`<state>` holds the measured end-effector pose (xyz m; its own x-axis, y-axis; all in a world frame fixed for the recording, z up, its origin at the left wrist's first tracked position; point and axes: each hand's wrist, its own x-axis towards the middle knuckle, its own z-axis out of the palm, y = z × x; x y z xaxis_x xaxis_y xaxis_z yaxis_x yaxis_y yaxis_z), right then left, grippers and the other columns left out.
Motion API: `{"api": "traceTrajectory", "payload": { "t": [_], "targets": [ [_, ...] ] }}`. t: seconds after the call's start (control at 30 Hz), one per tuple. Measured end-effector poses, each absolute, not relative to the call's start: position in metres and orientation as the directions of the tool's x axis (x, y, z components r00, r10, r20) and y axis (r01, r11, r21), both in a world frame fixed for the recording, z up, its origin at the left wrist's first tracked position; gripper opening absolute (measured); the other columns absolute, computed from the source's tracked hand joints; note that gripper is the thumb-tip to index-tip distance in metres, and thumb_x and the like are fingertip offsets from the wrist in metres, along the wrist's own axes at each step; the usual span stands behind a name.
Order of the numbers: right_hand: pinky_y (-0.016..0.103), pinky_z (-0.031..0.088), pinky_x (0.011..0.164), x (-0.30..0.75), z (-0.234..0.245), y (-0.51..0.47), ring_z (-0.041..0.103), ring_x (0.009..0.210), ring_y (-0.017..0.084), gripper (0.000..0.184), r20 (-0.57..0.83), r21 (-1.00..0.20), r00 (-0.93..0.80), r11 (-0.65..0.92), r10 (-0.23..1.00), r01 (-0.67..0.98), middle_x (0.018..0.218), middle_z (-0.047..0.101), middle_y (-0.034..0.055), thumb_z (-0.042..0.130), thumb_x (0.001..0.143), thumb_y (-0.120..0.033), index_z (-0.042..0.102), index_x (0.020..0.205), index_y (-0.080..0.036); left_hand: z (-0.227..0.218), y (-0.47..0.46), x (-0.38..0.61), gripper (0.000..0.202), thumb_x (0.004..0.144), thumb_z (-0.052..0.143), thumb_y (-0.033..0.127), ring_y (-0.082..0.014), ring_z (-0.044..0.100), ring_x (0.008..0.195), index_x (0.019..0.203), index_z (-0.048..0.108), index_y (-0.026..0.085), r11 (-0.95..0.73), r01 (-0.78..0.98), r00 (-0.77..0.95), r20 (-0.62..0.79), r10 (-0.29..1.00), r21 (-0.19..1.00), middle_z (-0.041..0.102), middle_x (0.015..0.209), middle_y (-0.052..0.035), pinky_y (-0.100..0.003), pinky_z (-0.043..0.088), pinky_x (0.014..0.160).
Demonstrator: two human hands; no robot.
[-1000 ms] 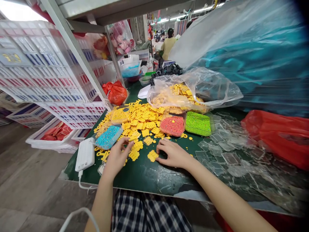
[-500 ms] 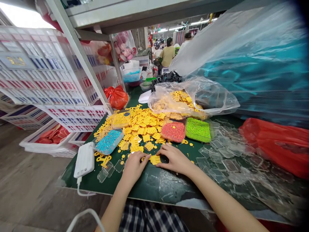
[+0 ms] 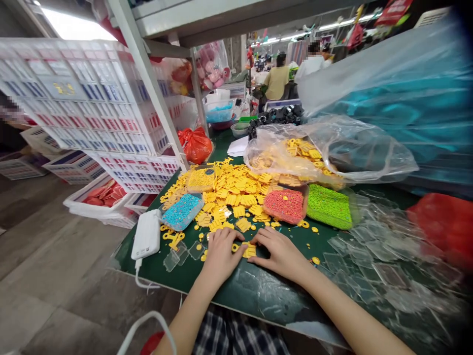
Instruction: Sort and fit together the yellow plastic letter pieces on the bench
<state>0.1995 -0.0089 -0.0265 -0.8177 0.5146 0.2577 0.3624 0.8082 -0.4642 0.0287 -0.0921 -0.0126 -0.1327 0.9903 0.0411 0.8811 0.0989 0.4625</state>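
Both my hands rest near the front edge of the green table (image 3: 229,291). My left hand (image 3: 220,254) and my right hand (image 3: 283,252) meet at one small yellow plastic piece (image 3: 249,251), and the fingertips of each are closed on it. Just beyond them lies a heap of yellow plastic pieces (image 3: 236,190). Around the heap stand trays of beads: blue (image 3: 181,211), yellow (image 3: 200,180), pink (image 3: 284,204) and green (image 3: 328,206). Small clear cases (image 3: 181,254) lie left of my left hand.
A white power bank (image 3: 148,239) with a cable lies at the table's left edge. Many clear plastic cases (image 3: 369,251) cover the right side. A plastic bag of yellow pieces (image 3: 295,153), red bags (image 3: 195,145), stacked white crates (image 3: 92,108) and a slanted shelf post (image 3: 155,93) surround the area. People (image 3: 275,81) stand far behind.
My left hand left the loose pieces beside the blue tray and moved right to join my right hand on one yellow piece. The camera view shifted left.
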Motion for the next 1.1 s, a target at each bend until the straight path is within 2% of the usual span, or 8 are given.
{"api": "traceTrajectory", "payload": {
  "t": [0.13, 0.23, 0.33, 0.4, 0.5, 0.6, 0.8, 1.1],
  "targets": [
    [0.037, 0.049, 0.074, 0.199, -0.029, -0.007, 0.058, 0.083, 0.022, 0.024, 0.254, -0.492, -0.828, 0.804, 0.499, 0.333, 0.086, 0.063, 0.0051, 0.067, 0.083, -0.042, 0.058, 0.087, -0.020, -0.008, -0.092, 0.023, 0.027, 0.093, 0.053, 0.040, -0.0257, 0.054, 0.110, 0.113, 0.060, 0.023, 0.034, 0.886, -0.077, 0.075, 0.994, 0.462, 0.064, 0.114, -0.0067, -0.041, 0.034, 0.094],
    [0.037, 0.049, 0.073, 0.199, -0.030, -0.006, 0.057, 0.082, 0.022, 0.026, 0.236, -0.525, -0.833, 0.787, 0.500, 0.324, 0.085, 0.063, 0.0049, 0.064, 0.085, -0.046, 0.058, 0.086, -0.021, 0.010, -0.089, 0.001, 0.027, 0.094, 0.052, 0.039, -0.0220, 0.059, 0.101, 0.115, 0.062, 0.024, 0.021, 0.888, -0.106, 0.161, 0.981, 0.459, 0.068, 0.109, -0.0043, -0.038, 0.035, 0.096],
    [0.038, 0.050, 0.074, 0.199, -0.033, -0.005, 0.058, 0.082, 0.022, 0.029, 0.236, -0.548, -0.827, 0.773, 0.511, 0.321, 0.085, 0.063, 0.0051, 0.060, 0.086, -0.051, 0.059, 0.087, -0.021, 0.038, -0.084, -0.042, 0.028, 0.096, 0.048, 0.033, -0.0172, 0.063, 0.078, 0.117, 0.063, 0.021, 0.196, 0.900, -0.290, 0.200, 0.936, 0.389, 0.071, 0.100, -0.0032, -0.037, 0.036, 0.095],
    [0.038, 0.050, 0.075, 0.199, -0.035, -0.005, 0.058, 0.082, 0.022, 0.030, 0.236, -0.555, -0.825, 0.768, 0.514, 0.320, 0.085, 0.063, 0.0056, 0.058, 0.087, -0.051, 0.060, 0.087, -0.022, 0.055, -0.081, -0.076, 0.029, 0.096, 0.046, 0.030, -0.0178, 0.063, 0.077, 0.117, 0.063, 0.020, 0.306, 0.911, -0.367, 0.205, 0.907, 0.275, 0.071, 0.103, -0.0042, -0.037, 0.036, 0.097],
    [0.039, 0.051, 0.076, 0.199, -0.037, -0.003, 0.059, 0.083, 0.022, 0.031, 0.230, -0.565, -0.827, 0.763, 0.512, 0.315, 0.086, 0.064, 0.0062, 0.056, 0.088, -0.053, 0.061, 0.086, -0.022, 0.069, -0.076, -0.121, 0.033, 0.097, 0.041, 0.029, -0.0221, 0.063, 0.098, 0.120, 0.061, 0.018, 0.374, 0.924, -0.383, 0.163, 0.909, 0.086, 0.067, 0.114, -0.0079, -0.032, 0.040, 0.091],
    [0.040, 0.052, 0.081, 0.202, -0.036, -0.001, 0.061, 0.087, 0.023, 0.032, 0.211, -0.578, -0.841, 0.758, 0.497, 0.303, 0.090, 0.064, 0.0066, 0.057, 0.086, -0.054, 0.064, 0.092, -0.023, 0.068, -0.070, -0.144, 0.032, 0.095, 0.043, 0.032, -0.0246, 0.060, 0.105, 0.117, 0.062, 0.018, 0.339, 0.941, -0.337, 0.082, 0.938, -0.016, 0.061, 0.121, -0.0105, -0.032, 0.041, 0.089],
    [0.041, 0.052, 0.086, 0.209, -0.035, 0.005, 0.061, 0.095, 0.024, 0.039, 0.166, -0.611, -0.868, 0.740, 0.468, 0.282, 0.101, 0.063, 0.0075, 0.062, 0.083, -0.054, 0.067, 0.109, -0.025, 0.052, -0.060, -0.149, 0.028, 0.085, 0.061, 0.041, -0.0269, 0.058, 0.107, 0.103, 0.068, 0.020, 0.242, 0.967, -0.250, -0.100, 0.963, -0.083, 0.063, 0.110, -0.0090, -0.036, 0.038, 0.092],
    [0.043, 0.050, 0.088, 0.208, -0.032, 0.001, 0.060, 0.099, 0.026, 0.041, 0.152, -0.597, -0.867, 0.743, 0.475, 0.302, 0.104, 0.063, 0.0092, 0.062, 0.083, -0.055, 0.066, 0.111, -0.026, 0.040, -0.053, -0.149, 0.022, 0.086, 0.061, 0.037, -0.0289, 0.058, 0.106, 0.093, 0.071, 0.019, 0.235, 0.965, -0.252, -0.161, 0.954, -0.116, 0.066, 0.107, -0.0114, -0.040, 0.035, 0.092]
  ]
}}
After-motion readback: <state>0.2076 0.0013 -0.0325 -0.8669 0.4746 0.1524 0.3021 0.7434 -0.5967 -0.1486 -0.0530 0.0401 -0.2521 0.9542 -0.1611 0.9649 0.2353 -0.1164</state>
